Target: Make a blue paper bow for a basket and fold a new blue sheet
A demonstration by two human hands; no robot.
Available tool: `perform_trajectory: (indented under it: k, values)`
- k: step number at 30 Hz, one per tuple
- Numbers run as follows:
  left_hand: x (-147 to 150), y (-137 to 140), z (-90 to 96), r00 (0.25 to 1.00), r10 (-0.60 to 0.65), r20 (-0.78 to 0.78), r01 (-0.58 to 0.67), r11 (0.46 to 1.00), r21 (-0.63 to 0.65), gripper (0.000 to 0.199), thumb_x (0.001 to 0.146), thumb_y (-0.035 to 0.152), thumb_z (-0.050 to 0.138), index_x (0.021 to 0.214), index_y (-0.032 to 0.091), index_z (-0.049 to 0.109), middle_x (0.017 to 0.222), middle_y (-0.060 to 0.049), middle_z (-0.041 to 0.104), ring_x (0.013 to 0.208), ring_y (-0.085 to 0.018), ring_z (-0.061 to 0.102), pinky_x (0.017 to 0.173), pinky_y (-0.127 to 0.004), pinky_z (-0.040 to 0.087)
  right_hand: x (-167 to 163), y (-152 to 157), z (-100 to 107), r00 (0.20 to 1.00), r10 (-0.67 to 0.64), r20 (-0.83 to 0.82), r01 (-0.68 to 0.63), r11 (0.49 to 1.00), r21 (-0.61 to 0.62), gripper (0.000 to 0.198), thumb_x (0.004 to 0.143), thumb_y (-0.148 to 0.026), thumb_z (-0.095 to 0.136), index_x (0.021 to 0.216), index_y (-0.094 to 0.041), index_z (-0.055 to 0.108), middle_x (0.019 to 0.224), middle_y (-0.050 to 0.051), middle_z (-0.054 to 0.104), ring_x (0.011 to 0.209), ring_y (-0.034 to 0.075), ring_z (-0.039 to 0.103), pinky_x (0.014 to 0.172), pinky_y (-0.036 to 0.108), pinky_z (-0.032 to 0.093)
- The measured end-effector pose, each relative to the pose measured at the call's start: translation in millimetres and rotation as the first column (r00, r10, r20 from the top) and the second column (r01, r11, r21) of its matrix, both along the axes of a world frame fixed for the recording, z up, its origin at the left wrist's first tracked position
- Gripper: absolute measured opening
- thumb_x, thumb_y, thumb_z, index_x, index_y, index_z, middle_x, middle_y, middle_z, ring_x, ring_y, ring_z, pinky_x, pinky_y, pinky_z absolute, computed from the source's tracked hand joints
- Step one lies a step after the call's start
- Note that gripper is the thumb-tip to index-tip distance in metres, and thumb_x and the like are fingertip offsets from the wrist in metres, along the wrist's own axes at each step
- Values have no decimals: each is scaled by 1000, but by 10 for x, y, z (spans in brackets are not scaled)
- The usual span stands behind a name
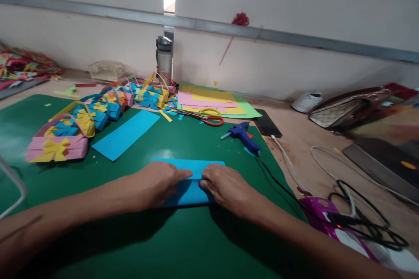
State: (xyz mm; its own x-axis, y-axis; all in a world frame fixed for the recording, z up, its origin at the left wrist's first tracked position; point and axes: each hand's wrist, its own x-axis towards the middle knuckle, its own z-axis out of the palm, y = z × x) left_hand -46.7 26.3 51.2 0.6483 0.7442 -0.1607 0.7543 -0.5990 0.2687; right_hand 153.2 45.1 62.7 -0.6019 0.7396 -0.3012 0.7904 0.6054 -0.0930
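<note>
A sheet of blue paper [191, 194] lies in front of me on the green mat, with a crease or folded edge running across its middle. My left hand [162, 182] is closed at the paper's left part, its index finger stretched along the crease and the other fingers curled. At the right part, my right hand [225, 185] pinches the folded edge with bent fingers. Both thumbs are mostly hidden. Beyond my left hand lies a flat blue paper strip [127, 134]. A blue glue gun [244, 135] rests beyond my right hand.
Small paper baskets with bows [59, 148] line the mat's left side. Scissors [211, 117] lie by stacked coloured paper [216, 100]. A bottle [164, 56] stands behind. To the right are a phone [268, 123], a purple power strip [322, 213], tangled cables and a bag [343, 107].
</note>
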Motion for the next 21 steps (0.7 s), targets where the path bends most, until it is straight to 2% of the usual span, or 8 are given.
perform_trajectory:
  k: [3,5,8,10,12,15,18,21]
  values:
    - [72,-73,-131,989,-57,-134,72,992,104,46,79,11,57,123,18,51,103,-12,67,88,-26,64,72,-35,51,17,5,-102,999,-17,40,14,996,93,20,89,-25,52,72,-17,61,77,6,63,72,17,56,59,27,28]
    - [130,-157,-209,983,-82,-167,113,976,186,44,82,14,57,125,15,49,109,-15,64,93,-28,62,78,-40,50,41,8,-166,999,-28,46,22,991,135,19,87,-25,54,70,-18,61,75,5,63,71,18,56,59,28,29]
    - [231,-300,-304,988,-7,-154,48,962,268,43,90,35,52,126,11,50,107,-17,64,95,-30,61,78,-44,51,88,22,-247,999,-30,-12,32,986,166,18,84,-23,57,68,-18,60,72,4,63,69,19,56,60,28,31]
    - [291,-385,-361,989,67,-128,-27,955,295,60,85,54,52,124,8,52,112,-20,61,102,-35,58,81,-48,50,124,31,-303,997,-12,-82,27,981,194,18,84,-21,57,66,-19,59,70,4,62,67,18,55,60,28,33]
    - [320,-449,-410,990,103,-95,-68,947,313,75,81,66,48,125,5,51,122,-24,56,112,-38,52,88,-50,47,162,34,-366,987,21,-158,16,973,231,18,83,-20,56,65,-19,57,68,3,60,64,17,54,59,27,34]
    - [292,-502,-452,996,76,-45,-58,946,319,82,84,69,34,129,1,46,132,-27,47,124,-40,42,97,-52,40,209,28,-455,964,83,-253,3,947,321,19,83,-19,55,65,-19,54,64,2,57,59,16,51,55,27,34]
    - [221,-507,-464,999,36,-23,-29,964,264,85,86,69,25,132,-1,43,139,-29,36,130,-43,31,99,-53,37,233,20,-498,943,132,-306,-7,926,377,21,86,-19,50,65,-20,53,62,2,56,57,17,51,56,28,35]
    - [174,-494,-516,1000,19,-16,-16,979,201,90,82,74,27,135,2,39,142,-30,30,132,-47,24,98,-57,35,241,20,-497,928,152,-341,-16,928,371,25,89,-19,44,66,-20,53,62,2,56,57,16,52,56,28,35]
